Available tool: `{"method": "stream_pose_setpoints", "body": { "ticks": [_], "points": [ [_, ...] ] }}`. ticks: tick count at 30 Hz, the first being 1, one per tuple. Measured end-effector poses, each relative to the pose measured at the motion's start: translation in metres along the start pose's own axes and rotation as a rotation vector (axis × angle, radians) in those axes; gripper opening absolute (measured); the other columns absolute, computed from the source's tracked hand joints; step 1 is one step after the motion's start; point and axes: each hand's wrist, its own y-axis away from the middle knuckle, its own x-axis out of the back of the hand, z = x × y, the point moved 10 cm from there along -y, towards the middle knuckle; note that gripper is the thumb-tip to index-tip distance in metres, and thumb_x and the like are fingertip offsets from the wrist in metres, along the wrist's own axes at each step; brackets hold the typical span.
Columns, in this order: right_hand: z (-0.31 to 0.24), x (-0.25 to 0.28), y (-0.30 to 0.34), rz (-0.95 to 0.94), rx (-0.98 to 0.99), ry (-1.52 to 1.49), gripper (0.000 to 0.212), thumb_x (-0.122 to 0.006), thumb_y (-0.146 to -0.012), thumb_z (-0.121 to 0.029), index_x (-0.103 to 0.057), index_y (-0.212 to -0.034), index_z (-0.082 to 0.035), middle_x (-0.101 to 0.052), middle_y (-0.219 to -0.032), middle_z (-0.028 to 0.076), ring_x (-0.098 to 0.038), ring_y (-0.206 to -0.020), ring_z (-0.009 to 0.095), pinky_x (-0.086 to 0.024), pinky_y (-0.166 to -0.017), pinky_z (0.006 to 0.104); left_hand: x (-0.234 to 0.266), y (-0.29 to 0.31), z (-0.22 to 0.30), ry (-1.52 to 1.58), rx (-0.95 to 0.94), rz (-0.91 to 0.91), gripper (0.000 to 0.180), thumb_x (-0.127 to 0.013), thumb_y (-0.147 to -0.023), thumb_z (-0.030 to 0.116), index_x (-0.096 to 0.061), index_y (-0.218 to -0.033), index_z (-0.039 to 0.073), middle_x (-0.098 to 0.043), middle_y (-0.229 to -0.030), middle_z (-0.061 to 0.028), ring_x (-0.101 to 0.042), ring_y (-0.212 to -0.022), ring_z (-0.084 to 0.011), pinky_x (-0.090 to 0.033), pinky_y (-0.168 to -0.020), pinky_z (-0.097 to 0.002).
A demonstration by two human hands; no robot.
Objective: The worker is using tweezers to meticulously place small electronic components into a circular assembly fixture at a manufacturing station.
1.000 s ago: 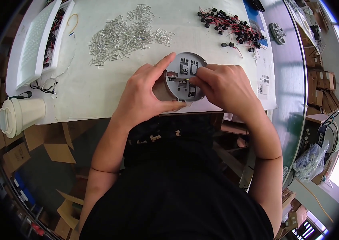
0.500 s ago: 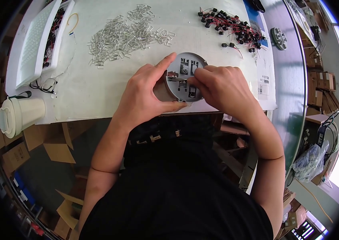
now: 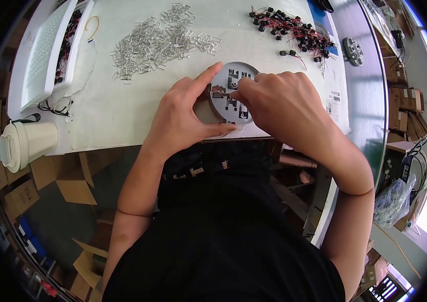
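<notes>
A round, shallow grey plastic housing (image 3: 220,106) with rectangular cutouts stands tilted near the table's front edge. My left hand (image 3: 179,110) grips its left side, with the thumb at the lower rim and the fingers at the upper rim. My right hand (image 3: 284,103) is closed, its thumb and forefinger pinched over the middle of the housing. From that pinch a thin metal tool (image 3: 225,94) reaches toward the cutout by the left rim. Whether it is a screwdriver or tweezers I cannot make out. The right hand hides part of the housing's right side.
Loose U-shaped metal pins (image 3: 145,50) lie heaped beyond my hands. Small black cylindrical parts with red wires (image 3: 299,35) are piled far right, near another round grey part (image 3: 353,51). At left are a white foam box (image 3: 47,55), eyeglasses (image 3: 63,105) and a cream cup (image 3: 37,143).
My right hand has turned and shifted slightly left over the housing, its elbow swinging outward to the right. The left hand keeps its hold, and the housing has tipped a little.
</notes>
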Motion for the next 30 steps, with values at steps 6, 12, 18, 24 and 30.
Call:
{"method": "stream_pose_setpoints", "body": {
  "ticks": [6, 12, 18, 24, 30],
  "points": [
    [0.005, -0.009, 0.001, -0.030, -0.023, -0.044, 0.028, -0.069, -0.102, -0.027, -0.065, -0.083, -0.008, -0.067, -0.071, 0.012, -0.067, -0.062, 0.036, -0.050, -0.055, 0.0474, 0.002, 0.002, -0.002, 0.022, -0.019, 0.008, 0.110, -0.104, -0.060, 0.032, -0.056, -0.157, 0.012, -0.072, -0.099, -0.0122, -0.068, -0.091, -0.0280, -0.058, -0.088, -0.0426],
    [0.019, -0.027, 0.002, -0.109, -0.102, -0.088, 0.027, -0.073, -0.099, -0.030, -0.068, -0.086, -0.007, -0.070, -0.076, 0.012, -0.068, -0.065, 0.037, -0.051, -0.058, 0.0474, 0.007, 0.003, 0.004, -0.040, 0.029, -0.057, 0.097, -0.099, -0.070, 0.020, -0.056, -0.157, 0.011, -0.073, -0.102, -0.0121, -0.069, -0.091, -0.0277, -0.059, -0.088, -0.0400],
    [0.003, -0.011, 0.034, 0.340, -0.019, -0.464, 0.029, -0.084, -0.087, -0.031, -0.068, -0.095, -0.008, -0.069, -0.082, 0.009, -0.070, -0.071, 0.032, -0.054, -0.062, 0.0443, -0.007, 0.002, -0.026, 0.228, 0.238, -0.073, 0.066, -0.086, -0.085, 0.004, -0.064, -0.147, 0.008, -0.071, -0.101, -0.0106, -0.069, -0.081, -0.0245, -0.059, -0.080, -0.0331],
    [0.052, 0.016, 0.070, 0.734, -0.157, -0.440, 0.028, -0.085, -0.088, -0.019, -0.072, -0.111, -0.007, -0.073, -0.086, 0.008, -0.071, -0.071, 0.022, -0.057, -0.067, 0.0338, 0.011, -0.001, 0.013, -0.159, -0.037, 0.024, 0.027, -0.071, -0.097, -0.002, -0.074, -0.123, 0.001, -0.067, -0.092, -0.0066, -0.061, -0.073, -0.0129, -0.051, -0.066, -0.0286],
    [0.400, 0.007, 0.304, 0.974, -1.100, -0.034, 0.042, -0.067, -0.099, -0.043, -0.080, -0.114, -0.006, -0.081, -0.101, 0.019, -0.078, -0.095, 0.034, -0.059, -0.086, 0.0446, 0.033, 0.015, 0.005, -0.070, -0.019, 0.122, 0.016, -0.072, -0.102, 0.004, -0.077, -0.117, -0.001, -0.067, -0.092, -0.0054, -0.056, -0.075, -0.0101, -0.047, -0.064, -0.0262]
  ]
}}
